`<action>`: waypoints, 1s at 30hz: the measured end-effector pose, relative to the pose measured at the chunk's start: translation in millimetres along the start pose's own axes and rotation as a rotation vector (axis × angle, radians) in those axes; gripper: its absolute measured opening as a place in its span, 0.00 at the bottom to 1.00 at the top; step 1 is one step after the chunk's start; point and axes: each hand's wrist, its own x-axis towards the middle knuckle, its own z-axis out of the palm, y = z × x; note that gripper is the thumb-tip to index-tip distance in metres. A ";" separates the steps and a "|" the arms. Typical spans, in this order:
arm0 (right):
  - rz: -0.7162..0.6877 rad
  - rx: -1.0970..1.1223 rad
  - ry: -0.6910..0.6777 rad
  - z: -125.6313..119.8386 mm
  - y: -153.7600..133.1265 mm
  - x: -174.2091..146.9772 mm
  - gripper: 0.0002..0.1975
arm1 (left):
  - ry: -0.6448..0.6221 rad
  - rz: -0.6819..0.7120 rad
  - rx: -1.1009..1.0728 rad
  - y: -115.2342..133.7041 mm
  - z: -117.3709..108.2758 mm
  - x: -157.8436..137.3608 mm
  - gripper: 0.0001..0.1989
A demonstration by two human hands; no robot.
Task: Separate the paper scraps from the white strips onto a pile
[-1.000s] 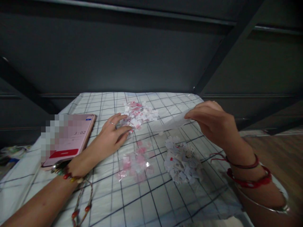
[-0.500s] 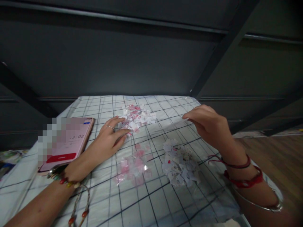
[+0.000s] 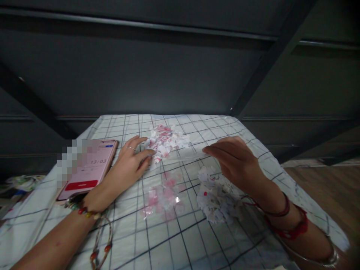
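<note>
My left hand [image 3: 131, 159] rests at the left edge of a pile of small white and pink-red paper scraps [image 3: 170, 140], its fingers apart and the fingertips at the scraps. A thin, see-through plastic piece [image 3: 182, 154] stretches over the cloth between my two hands. My right hand [image 3: 234, 159] pinches its right end between thumb and fingers, above the cloth. Whether the left end touches my left hand, I cannot tell. Below my hands lie a loose spread of clear and pink film squares [image 3: 164, 200] and, further right, a heap of whitish scraps [image 3: 215, 198].
A pink-screened phone [image 3: 90, 161] lies left of my left forearm on the checked cloth [image 3: 157, 247]. A dark panelled wall [image 3: 157, 75] rises behind the table. Wooden floor [image 3: 323, 183] shows at the right, beyond the table's edge.
My right hand has moved left and slightly down, closer to my left hand, with the see-through plastic. My left hand has kept its place beside the far pile. The view has shifted slightly.
</note>
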 end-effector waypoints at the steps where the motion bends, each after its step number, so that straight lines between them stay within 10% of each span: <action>1: 0.008 -0.016 0.003 3.6 -1.4 0.6 0.16 | -0.001 -0.011 0.013 -0.4 -0.4 -0.2 0.16; 30: -0.030 -0.028 0.032 13.1 1.2 8.1 0.15 | -0.029 -0.036 0.004 1.5 -0.5 0.6 0.16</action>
